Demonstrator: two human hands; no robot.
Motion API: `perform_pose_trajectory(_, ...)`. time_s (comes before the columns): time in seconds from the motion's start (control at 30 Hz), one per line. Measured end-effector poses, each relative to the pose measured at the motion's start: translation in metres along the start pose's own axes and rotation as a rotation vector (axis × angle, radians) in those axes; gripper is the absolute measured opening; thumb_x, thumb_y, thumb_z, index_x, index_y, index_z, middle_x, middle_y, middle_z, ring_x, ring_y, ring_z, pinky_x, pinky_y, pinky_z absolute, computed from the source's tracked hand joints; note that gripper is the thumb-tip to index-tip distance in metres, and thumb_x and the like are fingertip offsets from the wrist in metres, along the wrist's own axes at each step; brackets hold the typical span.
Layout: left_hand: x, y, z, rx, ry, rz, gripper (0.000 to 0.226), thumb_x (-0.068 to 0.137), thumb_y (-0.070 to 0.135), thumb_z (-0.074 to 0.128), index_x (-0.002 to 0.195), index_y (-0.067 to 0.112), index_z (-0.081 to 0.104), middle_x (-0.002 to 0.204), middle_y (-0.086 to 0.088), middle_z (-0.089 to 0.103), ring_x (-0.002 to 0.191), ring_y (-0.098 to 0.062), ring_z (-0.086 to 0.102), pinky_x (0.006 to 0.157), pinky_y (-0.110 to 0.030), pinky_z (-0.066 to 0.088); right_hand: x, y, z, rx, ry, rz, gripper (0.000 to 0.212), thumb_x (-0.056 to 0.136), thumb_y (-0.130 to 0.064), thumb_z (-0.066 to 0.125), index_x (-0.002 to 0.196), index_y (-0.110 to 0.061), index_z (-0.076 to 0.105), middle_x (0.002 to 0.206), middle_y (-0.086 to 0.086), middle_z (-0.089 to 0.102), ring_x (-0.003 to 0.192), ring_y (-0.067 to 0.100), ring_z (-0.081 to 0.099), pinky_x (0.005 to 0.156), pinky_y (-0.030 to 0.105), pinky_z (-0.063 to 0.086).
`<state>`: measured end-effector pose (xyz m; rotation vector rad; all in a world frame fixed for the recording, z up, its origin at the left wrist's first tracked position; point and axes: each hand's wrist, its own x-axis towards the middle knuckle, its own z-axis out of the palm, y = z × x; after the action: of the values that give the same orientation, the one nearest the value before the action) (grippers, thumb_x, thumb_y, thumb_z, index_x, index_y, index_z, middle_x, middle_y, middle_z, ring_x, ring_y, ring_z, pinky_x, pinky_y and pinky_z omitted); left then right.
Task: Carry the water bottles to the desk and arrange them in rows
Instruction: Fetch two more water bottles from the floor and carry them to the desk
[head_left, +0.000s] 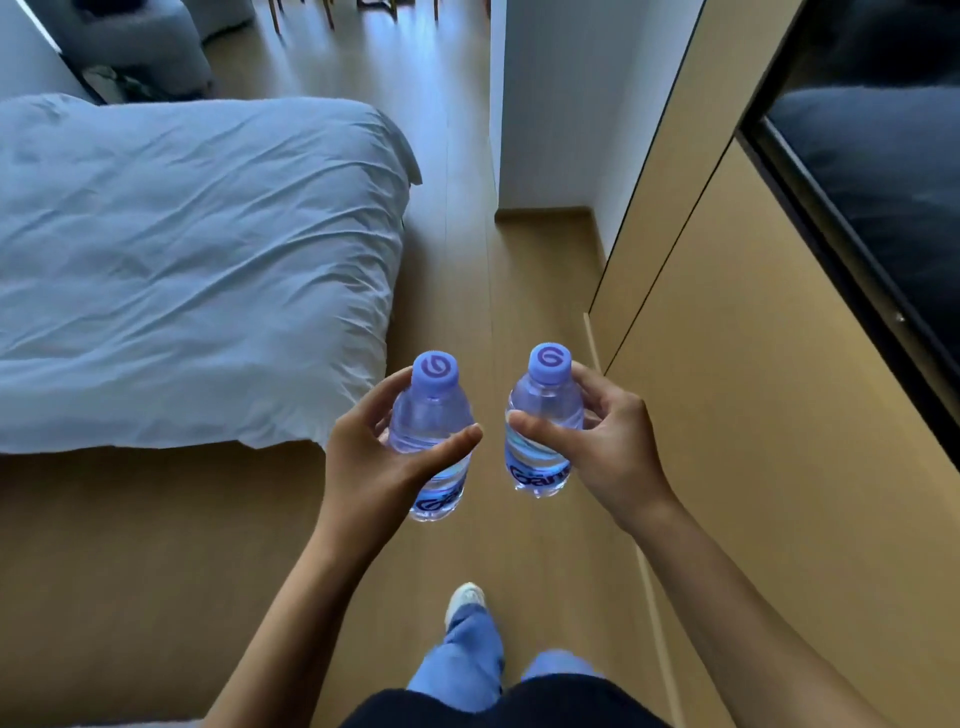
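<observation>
Gripping one small water bottle each, both hands were held out in front of the person's body, above a wooden floor (467, 249). The left hand (374, 457) curled round the left bottle (431, 421), thumb across its front and fingers behind its shoulder. The right hand (608, 441) held the right bottle (543, 410) the same way, thumb laid across the clear body and fingers wrapped behind. Both bottles stood roughly upright, just apart from each other, each closed with a purple cap bearing a swirl mark and carrying a blue label low on its body. They hung in the air, resting on no surface.

To the left lay a bed (182, 260) under a rumpled pale blue duvet, its wooden base showing beneath. Along the right ran tan cabinet panels (753, 389), with a dark glossy screen (872, 171) above them. A white wall corner (550, 104) stood farther ahead. Below the arms showed blue jeans (467, 670), a dark top hem, and one light shoe (465, 597) stepped forward on the floor.
</observation>
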<state>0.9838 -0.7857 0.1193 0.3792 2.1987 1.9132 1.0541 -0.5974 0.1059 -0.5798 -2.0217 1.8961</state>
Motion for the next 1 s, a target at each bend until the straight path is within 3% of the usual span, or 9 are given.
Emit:
perform_pose_trajectory(0.17,0.093,-0.005,-0.014,0.015,-0.028,-0.016,0.054,0.061,0.023,0.092,0.11,0.017,0.07,0.096,0.001,0.076,0.091,-0.016,0.073,0.081,-0.029,0.058,0.083,-0.005,0.031,0.009,0.006,0.044,0.045,0.068,-0.011,0.089,0.11,-0.012,0.072,0.095,0.002,0.078,0.092,0.024,0.074,0.086,0.036,0.06)
perform_pose_trajectory(0.4,0.222,-0.016,-0.008,0.036,0.003,0.003,0.053,0.057,0.029,0.089,0.105,0.015,0.072,0.091,0.008,0.077,0.084,-0.005,0.072,0.071,-0.012,0.052,0.218,0.0,0.053,0.021,-0.005,0.092,0.045,0.068,-0.01,0.089,0.11,-0.012,0.072,0.097,0.004,0.078,0.093,0.026,0.074,0.089,0.041,0.059)
perform_pose_trajectory(0.6,0.367,-0.008,0.007,0.062,0.032,0.02,0.052,0.059,0.027,0.09,0.107,0.016,0.072,0.093,0.006,0.077,0.088,-0.009,0.073,0.074,-0.016,0.053,0.372,-0.008,0.069,-0.009,-0.044,0.071,0.051,0.066,-0.015,0.09,0.113,-0.011,0.07,0.1,0.006,0.077,0.095,0.027,0.073,0.091,0.049,0.057)
perform_pose_trajectory(0.73,0.458,0.001,0.015,0.054,0.074,0.021,0.054,0.057,0.031,0.089,0.106,0.018,0.072,0.093,0.007,0.077,0.086,-0.007,0.073,0.072,-0.014,0.052,0.465,-0.024,0.077,-0.021,-0.089,0.046,0.066,0.059,-0.032,0.088,0.119,-0.013,0.068,0.103,0.002,0.076,0.096,0.022,0.073,0.091,0.046,0.057)
perform_pose_trajectory(1.0,0.612,-0.001,0.021,0.018,0.108,0.014,0.051,0.054,0.029,0.089,0.102,0.021,0.072,0.09,0.009,0.077,0.081,-0.004,0.072,0.069,-0.012,0.052,0.617,-0.033,0.095,-0.028,-0.113,0.041,0.064,0.061,-0.033,0.088,0.119,-0.014,0.069,0.103,-0.001,0.077,0.093,0.016,0.074,0.087,0.04,0.06)
